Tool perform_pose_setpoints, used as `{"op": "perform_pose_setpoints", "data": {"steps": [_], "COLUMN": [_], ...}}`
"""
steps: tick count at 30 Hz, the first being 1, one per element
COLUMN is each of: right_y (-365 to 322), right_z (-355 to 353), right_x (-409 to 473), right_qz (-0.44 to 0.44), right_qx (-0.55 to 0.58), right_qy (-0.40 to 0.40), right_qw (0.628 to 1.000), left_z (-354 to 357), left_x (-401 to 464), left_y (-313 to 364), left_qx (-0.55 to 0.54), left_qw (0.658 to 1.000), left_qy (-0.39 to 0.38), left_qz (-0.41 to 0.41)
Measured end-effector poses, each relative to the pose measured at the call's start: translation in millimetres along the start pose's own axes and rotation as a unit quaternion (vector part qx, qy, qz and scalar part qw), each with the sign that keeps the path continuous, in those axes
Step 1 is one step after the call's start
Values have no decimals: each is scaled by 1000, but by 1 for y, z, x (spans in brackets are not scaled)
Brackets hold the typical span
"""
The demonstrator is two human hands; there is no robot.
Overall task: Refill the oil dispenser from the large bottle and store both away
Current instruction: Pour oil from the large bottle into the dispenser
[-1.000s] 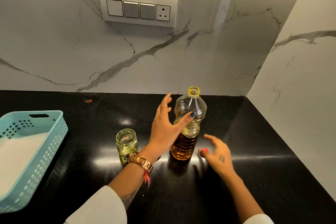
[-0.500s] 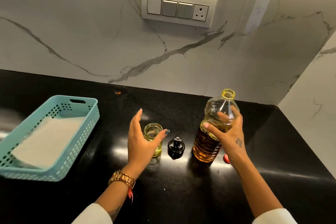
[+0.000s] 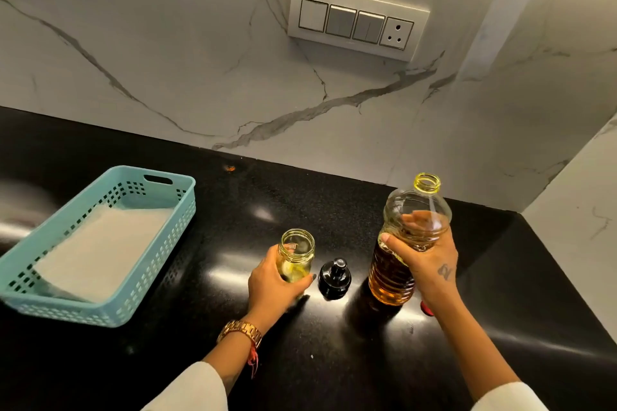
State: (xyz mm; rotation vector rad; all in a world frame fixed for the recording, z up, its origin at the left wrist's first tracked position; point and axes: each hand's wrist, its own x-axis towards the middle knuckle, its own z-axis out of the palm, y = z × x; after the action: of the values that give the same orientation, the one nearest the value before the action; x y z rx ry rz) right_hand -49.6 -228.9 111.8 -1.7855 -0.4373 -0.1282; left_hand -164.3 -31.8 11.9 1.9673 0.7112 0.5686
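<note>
Head view first: nearest to us are our two forearms in white sleeves, the left one wearing a gold watch (image 3: 239, 334) with a red thread at the wrist. Our left hand (image 3: 272, 284) wraps its fingers around the lower part of the oil dispenser (image 3: 296, 253), a small glass jar standing upright on the black countertop (image 3: 200, 337) with its mouth open and a little yellow oil at the bottom. Just beside it, to the right and not touching, sits the dispenser's black spout cap (image 3: 334, 278), resting on the counter between the two containers. Our right hand (image 3: 425, 259) grips the large bottle (image 3: 409, 237) around its middle, thumb across the front and fingers curled behind, seen through the clear plastic. The bottle is upright with a slight lean, uncapped, its yellow neck ring open at the top, and amber oil fills roughly its lower half. We cannot tell whether its base rests on the counter or is just lifted off it. A bit of something red (image 3: 426, 308) peeks out by our right wrist, mostly hidden. Farther left, well apart from the jar, lies a light blue perforated basket (image 3: 157, 243) with a white liner inside. Beyond everything, the white marble backsplash (image 3: 167, 60) carries a switch panel (image 3: 357, 22) with three switches and a socket.
</note>
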Motion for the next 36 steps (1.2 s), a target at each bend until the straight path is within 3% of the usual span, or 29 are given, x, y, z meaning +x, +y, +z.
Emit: {"op": "perform_pose_setpoints", "data": {"steps": [7, 16, 23, 36], "right_y": [-40, -67, -72, -79], "right_z": [4, 7, -1, -9], "right_x": [17, 34, 40, 36], "right_qz": [-184, -347, -391, -424], "right_qx": [-183, -430, -486, -509], "right_qy": [-34, -50, -30, -15], "right_qw": [965, 832, 781, 749], "left_z": [-25, -46, -50, -50], "left_x": [14, 17, 18, 13], "left_y": [29, 66, 72, 73], "left_qx": [-32, -48, -41, -33], "left_qw": [999, 991, 990, 989], "left_qy": [0, -33, -44, -53], "left_qz": [29, 123, 128, 132]}}
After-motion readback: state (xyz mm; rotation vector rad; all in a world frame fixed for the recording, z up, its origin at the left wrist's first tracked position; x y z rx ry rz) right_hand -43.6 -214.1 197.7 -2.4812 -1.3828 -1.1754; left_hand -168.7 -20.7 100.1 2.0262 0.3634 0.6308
